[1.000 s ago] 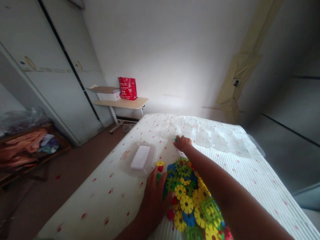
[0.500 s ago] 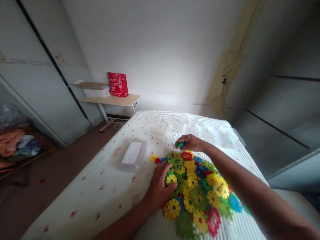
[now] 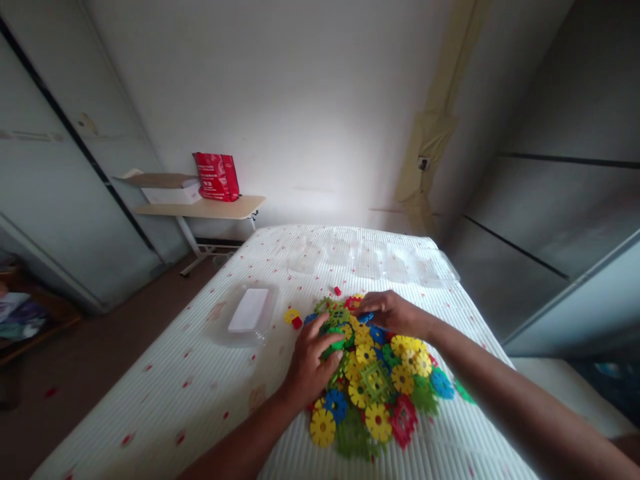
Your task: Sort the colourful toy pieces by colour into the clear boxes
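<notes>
A heap of plastic interlocking pieces, notched yellow discs point(image 3: 377, 421), green lattice squares point(image 3: 376, 381), blue discs point(image 3: 335, 404) and red squares point(image 3: 403, 420), lies on the bed. My left hand point(image 3: 313, 360) rests at the heap's left side, fingers apart, beside a green disc point(image 3: 333, 339). At the heap's far edge my right hand point(image 3: 395, 313) reaches in from the right, its fingers bent down around a blue notched disc point(image 3: 367, 318). Part of that disc is hidden by the fingers. A small red piece point(image 3: 337, 291) lies just beyond the heap.
A clear plastic box point(image 3: 270, 313) with a white card point(image 3: 249, 310) sits left of the heap. Several clear trays point(image 3: 370, 259) line the bed's far end. Behind, a side table point(image 3: 225, 208) holds a red bag point(image 3: 219, 177) and a white box point(image 3: 173, 194).
My right hand has come down from beyond the heap onto its far edge; the green piece it held no longer shows there. My left hand stays at the left side. The view has shifted right.
</notes>
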A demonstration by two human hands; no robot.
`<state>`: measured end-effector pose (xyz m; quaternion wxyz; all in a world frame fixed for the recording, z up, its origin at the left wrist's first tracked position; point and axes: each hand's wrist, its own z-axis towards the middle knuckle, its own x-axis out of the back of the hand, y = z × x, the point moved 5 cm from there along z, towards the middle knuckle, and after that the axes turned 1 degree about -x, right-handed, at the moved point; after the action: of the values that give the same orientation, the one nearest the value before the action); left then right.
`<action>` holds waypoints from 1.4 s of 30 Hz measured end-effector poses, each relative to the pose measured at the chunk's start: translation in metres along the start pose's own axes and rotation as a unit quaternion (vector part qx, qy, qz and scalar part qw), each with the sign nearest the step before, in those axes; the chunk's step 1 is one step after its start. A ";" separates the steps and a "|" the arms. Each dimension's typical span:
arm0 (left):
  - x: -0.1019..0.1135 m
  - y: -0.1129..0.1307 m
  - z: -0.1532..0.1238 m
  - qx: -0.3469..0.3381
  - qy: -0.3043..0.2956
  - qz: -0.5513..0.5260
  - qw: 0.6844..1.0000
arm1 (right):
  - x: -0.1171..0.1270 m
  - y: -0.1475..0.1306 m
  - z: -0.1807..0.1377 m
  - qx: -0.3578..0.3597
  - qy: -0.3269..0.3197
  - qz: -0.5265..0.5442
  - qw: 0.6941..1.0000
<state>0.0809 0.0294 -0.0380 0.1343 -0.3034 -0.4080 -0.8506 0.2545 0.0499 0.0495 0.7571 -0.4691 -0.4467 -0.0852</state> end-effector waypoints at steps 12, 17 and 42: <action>0.029 -0.003 -0.049 -0.036 -0.153 0.109 0.982 | -0.021 0.060 -0.168 -0.242 0.049 -0.225 0.943; 0.010 -0.008 -0.062 0.010 -0.166 0.150 0.974 | -0.051 0.065 -0.173 -0.204 0.090 -0.266 0.938; -0.014 0.009 -0.016 -0.012 0.019 -0.080 0.997 | -0.046 0.040 -0.060 -0.082 0.201 0.157 0.963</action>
<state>0.0900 0.0111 -0.0492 0.0702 -0.2550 -0.4179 -0.8692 0.2852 0.0115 -0.0200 0.7942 -0.5670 -0.1972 -0.0941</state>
